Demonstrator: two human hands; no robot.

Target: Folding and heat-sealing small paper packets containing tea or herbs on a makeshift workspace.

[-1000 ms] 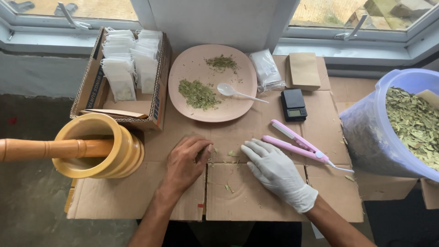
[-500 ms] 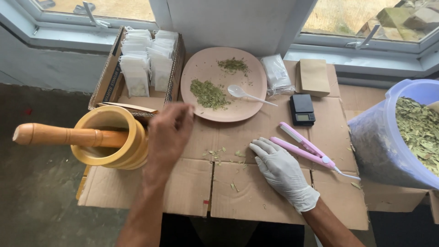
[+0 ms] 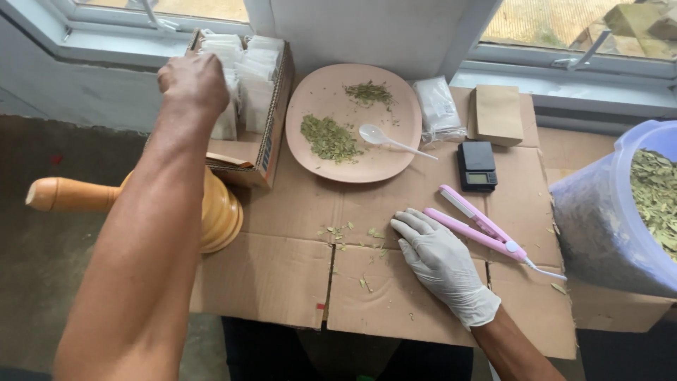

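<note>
The bare left hand [image 3: 192, 83] is seen at the upper left of the frame, reached over the cardboard box [image 3: 271, 152] of upright white sachets [image 3: 243, 85], which lie directly beneath and just beyond the knuckles; whether the curled fingers are closed on a sachet cannot be told, since they are hidden behind the back of the hand. The sachets are stood on end in rows running away from the viewer. The gloved right hand [image 3: 441, 261] is laid flat with fingers spread on the cardboard sheet [image 3: 282, 275] at lower centre, well apart from the box and holding nothing, with the pink sealing tool [image 3: 479, 227] just beside it.
</note>
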